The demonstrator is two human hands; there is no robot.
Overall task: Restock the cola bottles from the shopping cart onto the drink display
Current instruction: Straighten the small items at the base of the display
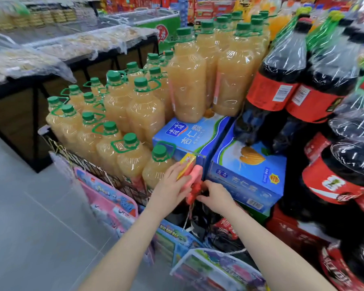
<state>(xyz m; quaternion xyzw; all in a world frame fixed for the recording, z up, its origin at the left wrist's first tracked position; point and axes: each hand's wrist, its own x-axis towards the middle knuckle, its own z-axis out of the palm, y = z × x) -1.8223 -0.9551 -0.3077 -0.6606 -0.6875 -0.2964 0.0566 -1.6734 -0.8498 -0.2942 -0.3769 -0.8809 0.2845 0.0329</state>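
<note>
Drink display in a shop aisle, seen from above. Large wrapped cola bottles [282, 66] with red labels are stacked in tiers along the right side, from the top of the frame to the lower right corner. Left of them stand juice bottles [145, 110] with green caps, in rising rows, the tallest ones on a blue carton [189, 139]. A second blue carton [248, 173] lies just beside the first, against the foot of the cola stack. A black wire rack [97, 166] fronts the lowest juice row, with pink and blue packets hung on it. At centre, a dark cola bottle [198, 206], mostly hidden, stands low in front of the cartons; its neck carries a pink-red handle [194, 181]. The left hand [172, 185] is curled around this handle, its fingers also touching a small yellow box [186, 164]. The right hand [216, 196] pinches the handle's lower part with narrow, bent fingers.
</note>
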